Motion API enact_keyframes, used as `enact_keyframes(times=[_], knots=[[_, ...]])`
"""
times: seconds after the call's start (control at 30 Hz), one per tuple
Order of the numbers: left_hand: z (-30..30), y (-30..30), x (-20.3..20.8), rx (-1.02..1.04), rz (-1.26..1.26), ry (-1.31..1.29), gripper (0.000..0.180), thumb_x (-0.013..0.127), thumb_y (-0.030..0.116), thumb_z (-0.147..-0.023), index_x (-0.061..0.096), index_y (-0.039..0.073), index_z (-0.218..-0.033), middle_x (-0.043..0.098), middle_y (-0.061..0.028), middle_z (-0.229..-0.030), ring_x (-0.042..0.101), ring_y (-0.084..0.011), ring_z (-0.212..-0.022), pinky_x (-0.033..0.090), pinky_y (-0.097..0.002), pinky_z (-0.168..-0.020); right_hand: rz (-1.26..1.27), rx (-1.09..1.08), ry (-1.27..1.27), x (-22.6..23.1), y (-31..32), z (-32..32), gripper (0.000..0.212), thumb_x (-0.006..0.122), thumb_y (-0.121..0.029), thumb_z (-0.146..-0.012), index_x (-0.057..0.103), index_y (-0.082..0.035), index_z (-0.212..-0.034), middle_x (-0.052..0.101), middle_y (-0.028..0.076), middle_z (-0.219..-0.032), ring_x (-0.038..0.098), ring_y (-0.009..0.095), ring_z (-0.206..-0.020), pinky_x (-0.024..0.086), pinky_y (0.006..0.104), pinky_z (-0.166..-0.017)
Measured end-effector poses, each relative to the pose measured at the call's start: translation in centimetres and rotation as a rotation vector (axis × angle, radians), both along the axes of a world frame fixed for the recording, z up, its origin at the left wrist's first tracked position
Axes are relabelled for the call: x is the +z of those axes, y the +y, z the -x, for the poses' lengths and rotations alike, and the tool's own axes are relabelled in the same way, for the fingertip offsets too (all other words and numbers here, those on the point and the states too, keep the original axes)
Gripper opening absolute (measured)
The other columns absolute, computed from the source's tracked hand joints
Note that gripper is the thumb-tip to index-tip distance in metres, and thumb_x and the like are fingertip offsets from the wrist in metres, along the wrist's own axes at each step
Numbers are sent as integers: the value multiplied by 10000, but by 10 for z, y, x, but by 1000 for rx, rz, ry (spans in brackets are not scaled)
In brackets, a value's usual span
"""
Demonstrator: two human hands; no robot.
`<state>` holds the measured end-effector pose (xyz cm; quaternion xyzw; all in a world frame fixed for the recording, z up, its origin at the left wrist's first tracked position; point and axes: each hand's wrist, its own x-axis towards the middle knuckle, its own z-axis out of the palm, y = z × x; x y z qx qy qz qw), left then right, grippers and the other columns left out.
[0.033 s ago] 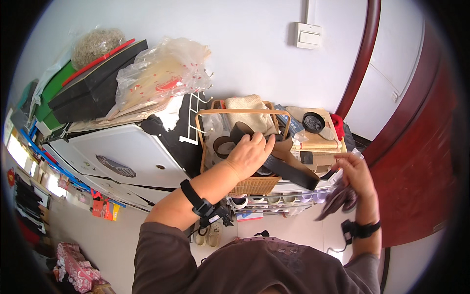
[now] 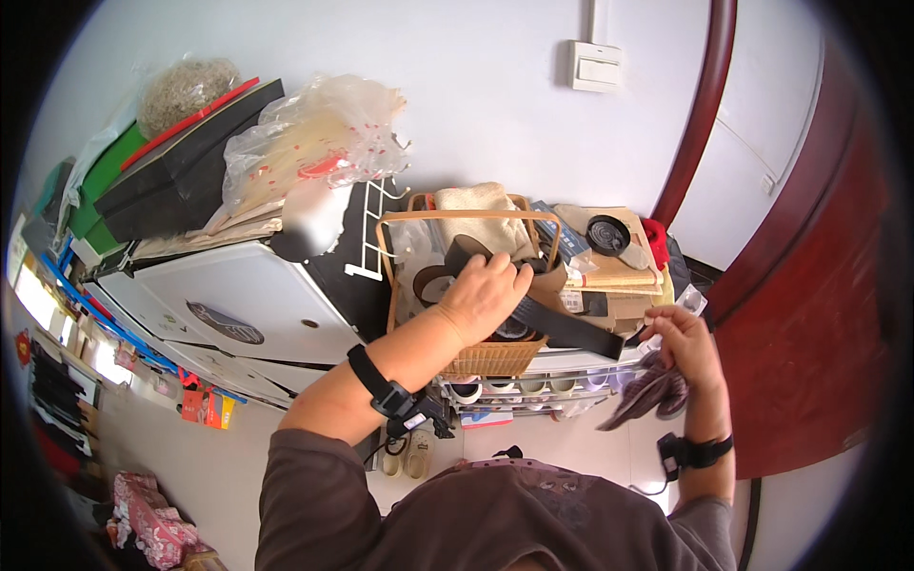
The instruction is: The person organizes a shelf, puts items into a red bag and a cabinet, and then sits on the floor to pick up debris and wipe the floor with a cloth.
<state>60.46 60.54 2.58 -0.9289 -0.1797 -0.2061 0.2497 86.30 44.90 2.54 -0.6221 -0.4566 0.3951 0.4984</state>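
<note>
My left hand (image 2: 484, 297) reaches over a wicker basket (image 2: 495, 362), its fingers closed on a wide dark belt (image 2: 576, 335). One end of the belt sticks out past the basket's right side; another part curls up behind my fingers. A beige knitted cloth (image 2: 481, 205) lies at the back of the basket. Clear plastic (image 2: 409, 246) shows along its left side. My right hand (image 2: 684, 344), off to the right, has a dark purplish cloth (image 2: 649, 395) hanging from its curled fingers. What else lies under my left hand is hidden.
Right of the basket, cardboard and papers (image 2: 619, 276) carry a round black lid (image 2: 609, 235). A white wire rack (image 2: 369, 233) and a white cabinet (image 2: 248, 309) stand left, topped with a plastic bag (image 2: 314, 133) and black box (image 2: 181, 167). Shoes (image 2: 417, 455) sit below.
My right hand and the purplish cloth have shifted slightly left and down. The belt's free end has risen a little. My left hand keeps its grip.
</note>
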Motion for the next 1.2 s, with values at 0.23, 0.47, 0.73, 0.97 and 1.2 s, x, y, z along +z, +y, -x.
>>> enact_keyframes(times=[0.23, 0.47, 0.73, 0.97, 1.2], knots=[[-29, -6, 106, 22, 313, -421, 255, 565, 47, -622, 540, 55, -875, 509, -133, -722, 501, -325, -731, 419, -391, -620, 11, -76, 224, -50, -32, -17, 188, 443, -132, -839, 515, 6, -943, 570, 89, -655, 360, 35, -352, 266, 142, -335], [-48, 48, 167, 187, 300, -713, 252, 574, 122, -705, 571, 10, -930, 591, -183, -814, 566, -309, -775, 445, -354, -707, 21, -62, 296, -64, -48, -11, 184, 438, -121, -844, 524, 7, -945, 570, 83, -652, 355, 36, -353, 267, 143, -336], [-82, 54, 199, 0, 993, -1179, 171, 568, 22, -718, 557, -48, -873, 590, -122, -797, 562, -196, -697, 447, -283, -633, 104, -115, 321, -84, -68, -21, 185, 458, -113, -832, 529, 13, -948, 570, 72, -656, 370, 34, -360, 276, 144, -337], [-121, 26, 175, -204, 1112, -1063, 183, 611, 32, -687, 566, -68, -833, 583, -121, -786, 560, -191, -683, 446, -275, -597, 20, 48, -114, -39, 2, 1, 458, 579, -114, -732, 424, -27, -1155, 572, 61, -639, 521, 96, -593, 418, 221, -564], [-135, 16, 178, -463, 1326, -951, 160, 550, -14, -718, 563, -26, -876, 589, -88, -795, 570, -161, -671, 466, -261, -605, -148, 197, -331, -31, 107, 30, 660, 640, -207, -675, 329, -35, -1230, 565, 118, -614, 558, 180, -594, 430, 267, -575]])
